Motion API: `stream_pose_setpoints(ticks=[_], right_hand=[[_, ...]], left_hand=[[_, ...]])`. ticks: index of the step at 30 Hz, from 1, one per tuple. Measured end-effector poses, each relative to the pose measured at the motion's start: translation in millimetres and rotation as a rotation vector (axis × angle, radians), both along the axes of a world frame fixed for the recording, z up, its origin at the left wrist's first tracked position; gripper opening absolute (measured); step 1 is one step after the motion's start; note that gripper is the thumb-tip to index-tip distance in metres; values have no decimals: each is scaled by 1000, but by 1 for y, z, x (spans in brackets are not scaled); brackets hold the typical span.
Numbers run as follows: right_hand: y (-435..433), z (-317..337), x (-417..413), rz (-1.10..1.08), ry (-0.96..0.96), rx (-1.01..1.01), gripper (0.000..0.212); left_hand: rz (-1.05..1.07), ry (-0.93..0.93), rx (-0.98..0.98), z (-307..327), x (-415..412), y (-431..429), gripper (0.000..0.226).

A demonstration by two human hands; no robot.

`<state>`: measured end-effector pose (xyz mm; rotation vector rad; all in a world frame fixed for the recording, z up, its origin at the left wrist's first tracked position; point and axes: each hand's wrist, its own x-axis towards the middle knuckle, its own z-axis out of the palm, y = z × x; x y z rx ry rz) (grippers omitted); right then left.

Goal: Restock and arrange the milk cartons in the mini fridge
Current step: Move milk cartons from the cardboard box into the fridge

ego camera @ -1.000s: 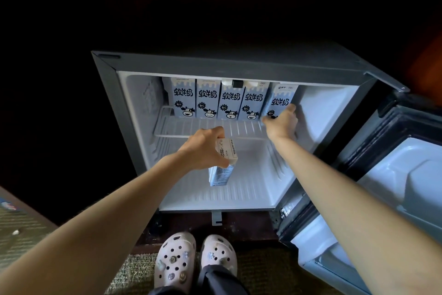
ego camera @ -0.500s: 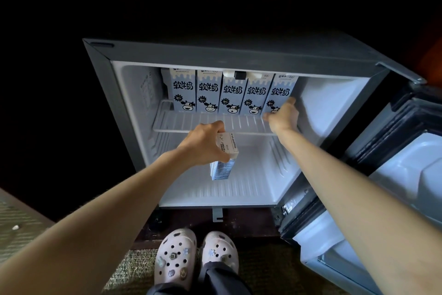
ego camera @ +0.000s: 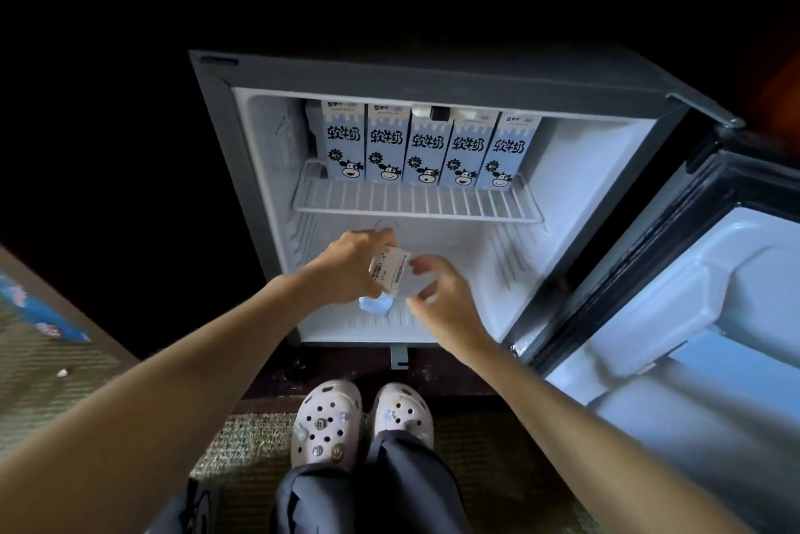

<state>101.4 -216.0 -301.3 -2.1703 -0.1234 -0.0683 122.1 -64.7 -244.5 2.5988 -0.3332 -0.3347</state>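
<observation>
The mini fridge (ego camera: 433,70) stands open in front of me. Several blue-and-white milk cartons (ego camera: 428,148) with cow faces line the back of its wire shelf (ego camera: 415,204), upright and side by side. My left hand (ego camera: 350,269) grips one more milk carton (ego camera: 385,282) by its upper part, held in the lower compartment just above the fridge floor. My right hand (ego camera: 441,295) hovers beside that carton on its right, fingers spread, holding nothing.
The fridge door (ego camera: 675,295) hangs open to the right, its inner shelf pale. My feet in white clogs (ego camera: 359,425) stand on a woven mat below the fridge. A low surface with a blue printed item (ego camera: 39,312) lies at the left.
My right hand has left the rightmost shelf carton and come down beside the carton in my left hand. The view has shifted so the fridge sits lower in frame.
</observation>
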Motion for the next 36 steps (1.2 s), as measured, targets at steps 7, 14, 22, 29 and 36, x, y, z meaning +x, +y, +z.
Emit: stream_pose_setpoints(ticks=[7, 14, 22, 29, 36], right_hand=[[22, -31, 27, 275, 416, -71, 48], [34, -70, 69, 253, 492, -43, 34], [53, -113, 103, 66, 452, 271, 47], [51, -144, 111, 47, 307, 11, 40], [60, -160, 130, 34, 190, -266, 28]], left_hand=[[-124, -3, 65, -32, 10, 16, 47], [-38, -2, -23, -84, 37, 15, 40], [586, 67, -525, -138, 59, 11, 23], [585, 208, -637, -176, 64, 17, 39], [548, 181, -608, -181, 77, 3, 48]])
